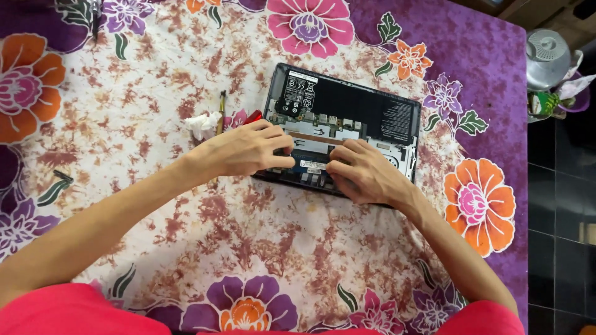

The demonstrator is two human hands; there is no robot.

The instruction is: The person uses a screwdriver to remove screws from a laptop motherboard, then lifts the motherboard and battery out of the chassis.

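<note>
Red sleeves nearest the camera. Left hand (pixel 248 151) and right hand (pixel 363 172) lay on the opened laptop (pixel 344 118), fingertips pinching a small module (pixel 313 165) between them, long axis running left-right. Both equally near it. Beyond: battery (pixel 298 93), tissue (pixel 202 124), brush (pixel 221 111) on flowered cloth (pixel 186 223).

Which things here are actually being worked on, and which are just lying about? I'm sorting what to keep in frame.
In hand:
- opened laptop, its inner boards showing
- left hand and right hand, both with fingertips on a small part at the laptop's near edge

Lying about:
- crumpled white tissue
- small brush
- red item beside the laptop
- grey appliance off the table
</note>
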